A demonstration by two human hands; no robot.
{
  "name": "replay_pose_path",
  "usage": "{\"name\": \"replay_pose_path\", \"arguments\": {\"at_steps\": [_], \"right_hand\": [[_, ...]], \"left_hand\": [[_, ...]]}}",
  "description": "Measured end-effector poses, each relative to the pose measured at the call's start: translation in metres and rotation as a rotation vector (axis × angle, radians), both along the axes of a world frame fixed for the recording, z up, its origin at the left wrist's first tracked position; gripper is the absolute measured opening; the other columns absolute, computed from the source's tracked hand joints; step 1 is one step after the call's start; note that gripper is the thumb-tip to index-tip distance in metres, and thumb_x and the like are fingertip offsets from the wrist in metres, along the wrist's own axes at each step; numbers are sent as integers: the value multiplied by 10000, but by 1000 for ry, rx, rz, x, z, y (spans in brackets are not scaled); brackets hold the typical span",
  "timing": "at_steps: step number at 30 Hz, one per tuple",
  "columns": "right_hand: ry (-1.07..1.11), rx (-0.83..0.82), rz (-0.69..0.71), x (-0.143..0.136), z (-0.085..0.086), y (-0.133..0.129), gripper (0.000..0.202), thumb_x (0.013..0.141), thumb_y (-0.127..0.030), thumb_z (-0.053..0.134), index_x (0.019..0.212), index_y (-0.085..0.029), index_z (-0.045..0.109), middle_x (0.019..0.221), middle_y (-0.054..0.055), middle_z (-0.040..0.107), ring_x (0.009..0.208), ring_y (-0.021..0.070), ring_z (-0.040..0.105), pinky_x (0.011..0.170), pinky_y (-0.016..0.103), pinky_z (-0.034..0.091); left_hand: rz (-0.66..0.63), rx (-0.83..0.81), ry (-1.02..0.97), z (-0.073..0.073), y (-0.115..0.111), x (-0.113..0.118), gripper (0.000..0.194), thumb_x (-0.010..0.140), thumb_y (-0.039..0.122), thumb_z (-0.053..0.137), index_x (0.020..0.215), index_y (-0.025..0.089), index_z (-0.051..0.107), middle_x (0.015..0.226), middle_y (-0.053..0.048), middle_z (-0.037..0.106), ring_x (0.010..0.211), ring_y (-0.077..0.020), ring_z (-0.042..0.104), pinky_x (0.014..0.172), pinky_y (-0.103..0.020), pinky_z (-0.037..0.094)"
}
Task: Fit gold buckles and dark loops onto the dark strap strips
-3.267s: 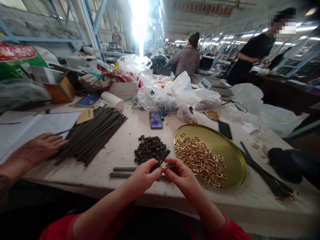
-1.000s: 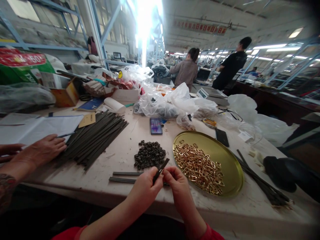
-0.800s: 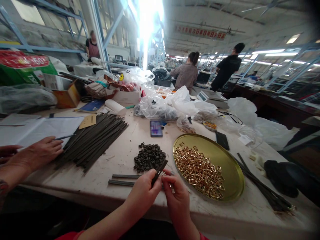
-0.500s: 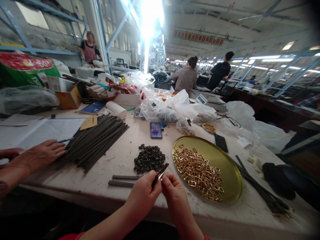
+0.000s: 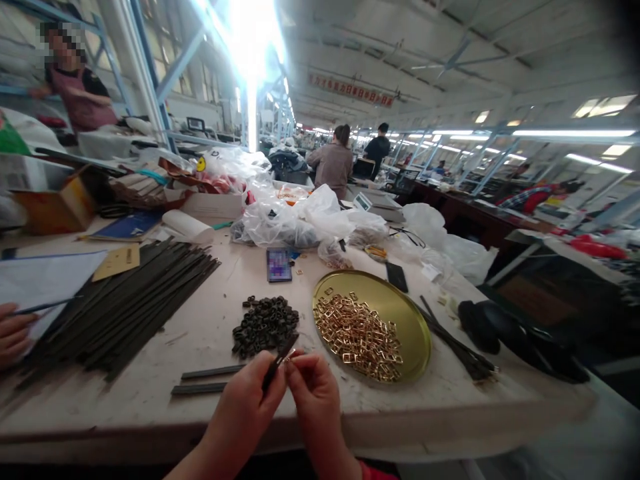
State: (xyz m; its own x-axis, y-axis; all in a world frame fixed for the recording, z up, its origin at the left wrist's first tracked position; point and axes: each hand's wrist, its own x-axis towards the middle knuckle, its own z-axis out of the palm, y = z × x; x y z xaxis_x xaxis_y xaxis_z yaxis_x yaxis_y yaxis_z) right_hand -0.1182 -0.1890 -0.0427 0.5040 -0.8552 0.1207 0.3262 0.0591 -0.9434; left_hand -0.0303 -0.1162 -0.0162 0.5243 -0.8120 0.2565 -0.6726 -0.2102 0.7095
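My left hand [image 5: 245, 393] is closed around a dark strap [image 5: 287, 347], whose end sticks up past the thumb. Against it, my right hand [image 5: 315, 387] pinches a small shiny metal piece [image 5: 287, 361] at the strap; the fingers mostly cover it. Just beyond my hands lies a heap of small black loops [image 5: 265, 323]. To the right, gold rectangular buckles [image 5: 357, 333] are piled on a round gold tray [image 5: 415, 343]. Two dark strips [image 5: 200, 388] lie side by side left of my left hand.
Many long dark strips [image 5: 135, 300] are spread at left, near another person's hand [image 5: 14, 333] and papers [image 5: 45, 273]. More straps [image 5: 460, 343] lie right of the tray. A phone-like screen [image 5: 279, 265] and plastic bags [image 5: 310, 220] occupy the back. The table's front edge runs below my hands.
The view has swung to the right, so everything sits further left in it. My hands stay together at the strap. The other person's hand is now mostly out of frame.
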Motion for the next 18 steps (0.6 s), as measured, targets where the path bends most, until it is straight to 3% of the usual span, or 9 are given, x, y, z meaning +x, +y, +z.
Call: {"name": "replay_pose_path", "arguments": {"at_steps": [5, 9, 14, 18], "right_hand": [[51, 174, 155, -2, 5, -6, 226, 704, -377, 682, 733, -177, 580, 678, -25, 595, 640, 114, 548, 625, 245, 451], [65, 62, 53, 0, 3, -7, 210, 717, -370, 671, 733, -183, 575, 726, -14, 603, 699, 120, 543, 664, 244, 441], [34, 224, 122, -3, 4, -19, 237, 707, -384, 685, 742, -179, 573, 664, -31, 599, 609, 91, 517, 605, 218, 425], [31, 342, 173, -9, 4, -29, 233, 697, -363, 702, 766, -175, 583, 880, 25, 668, 645, 93, 538, 638, 234, 438]], "left_hand": [[-53, 107, 47, 3, -2, 1, 236, 830, 355, 339, 645, 215, 383, 574, 21, 485, 531, -142, 477, 521, -241, 333], [-44, 135, 54, 4, -5, 2, 240, 834, 359, 345, 643, 216, 365, 590, 18, 476, 550, -147, 462, 538, -254, 318], [-178, 195, 267, 13, -6, 14, 272, 883, 410, 277, 810, 203, 438, 643, 24, 495, 600, -152, 484, 591, -260, 353], [-216, 310, 318, 16, 3, 29, 250, 880, 380, 291, 798, 196, 438, 588, 44, 467, 583, -151, 476, 596, -259, 341]]}}
